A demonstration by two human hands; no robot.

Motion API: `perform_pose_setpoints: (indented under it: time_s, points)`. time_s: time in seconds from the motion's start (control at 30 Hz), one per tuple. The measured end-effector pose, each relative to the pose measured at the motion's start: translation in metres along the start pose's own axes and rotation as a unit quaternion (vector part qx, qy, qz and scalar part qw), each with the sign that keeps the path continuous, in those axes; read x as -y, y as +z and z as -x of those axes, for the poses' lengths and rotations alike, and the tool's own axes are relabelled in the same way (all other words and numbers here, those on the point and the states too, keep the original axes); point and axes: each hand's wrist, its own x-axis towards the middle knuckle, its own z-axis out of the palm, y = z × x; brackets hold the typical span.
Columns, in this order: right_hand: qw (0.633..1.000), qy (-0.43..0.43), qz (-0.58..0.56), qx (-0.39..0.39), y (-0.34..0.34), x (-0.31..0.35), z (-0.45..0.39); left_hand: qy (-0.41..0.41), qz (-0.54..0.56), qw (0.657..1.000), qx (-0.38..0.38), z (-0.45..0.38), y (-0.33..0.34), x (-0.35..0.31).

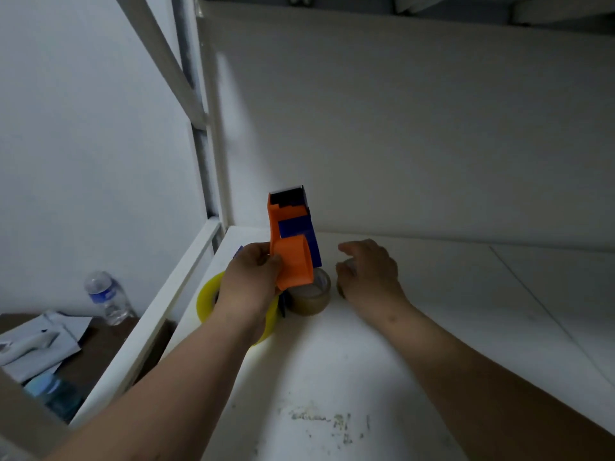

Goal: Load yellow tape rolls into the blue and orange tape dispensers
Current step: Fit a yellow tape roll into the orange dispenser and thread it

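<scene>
Left hand (251, 277) grips the orange-and-blue tape dispenser (291, 242) above a yellow tape roll (208, 299).

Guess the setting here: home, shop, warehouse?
Probably a packing or storeroom workbench: a white shelf surface in a white metal frame, tape rolls beside an orange and blue tape dispenser, and poly mailers below left.

head view | worn high, faces forward-down | close over white shelf (382, 344) (single view)

L grip (254, 277) curled, clamping; R grip (369, 271) lowered, fingers loosely bent.
</scene>
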Motion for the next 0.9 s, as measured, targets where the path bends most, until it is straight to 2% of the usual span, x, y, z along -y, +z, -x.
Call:
perform_pose_setpoints:
  time_s: [0.07,0.17,0.27,0.37,0.43,0.57,0.77,0.9]
  points:
    - [0.998,-0.024,-0.047,-0.017,-0.015,0.023,0.011,-0.003,-0.013,1.0,0.027,0.007,0.005,-0.003]
    - [0.999,-0.025,-0.045,0.014,-0.026,0.043,0.033,-0.008,-0.014,0.997,0.071,0.022,0.011,-0.007]
    - [0.989,0.047,-0.137,0.016,-0.033,0.048,0.053,0.003,-0.005,0.993,0.121,0.041,0.013,-0.009]
    - [0.961,0.109,-0.255,-0.002,-0.043,0.042,0.08,0.015,-0.016,0.986,0.164,0.058,0.019,-0.006]
    - [0.948,0.137,-0.287,-0.01,-0.051,0.034,0.101,0.007,-0.029,0.981,0.192,0.07,0.024,-0.002]
    - [0.951,0.153,-0.268,-0.008,-0.07,0.019,0.132,-0.055,0.001,0.973,0.226,0.092,0.04,-0.001]
    - [0.948,0.164,-0.273,-0.007,-0.103,-0.019,0.176,-0.092,0.012,0.973,0.21,0.124,0.097,0.002]
    - [0.953,0.181,-0.24,-0.016,-0.147,-0.066,0.206,-0.092,-0.009,0.971,0.221,0.155,0.159,0.007]
